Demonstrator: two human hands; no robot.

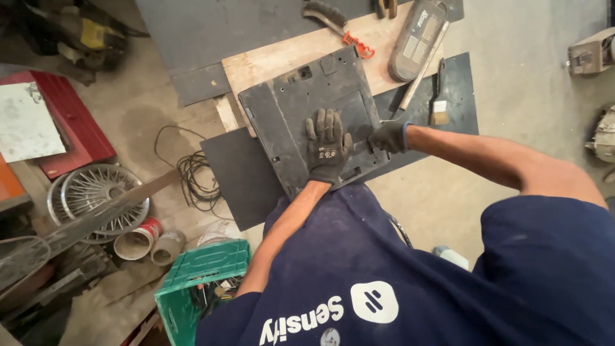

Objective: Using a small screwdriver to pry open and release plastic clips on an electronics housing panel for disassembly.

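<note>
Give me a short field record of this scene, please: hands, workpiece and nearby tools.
left hand: gloved, flat on the panel
right hand: gloved, closed on a small tool at the panel's right edge
panel: dark grey, flat on the board
board: wooden, under the panel
wire brush: on the board's far edge
paintbrush: right of the panel
crate: green, on the floor

Red-white can — lower left, w/ label.

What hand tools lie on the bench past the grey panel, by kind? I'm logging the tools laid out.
Wire brush: 1
Paintbrush: 1
File: 1
Total: 3
The left hand lies flat on the panel; the right hand grips at its edge.
</note>
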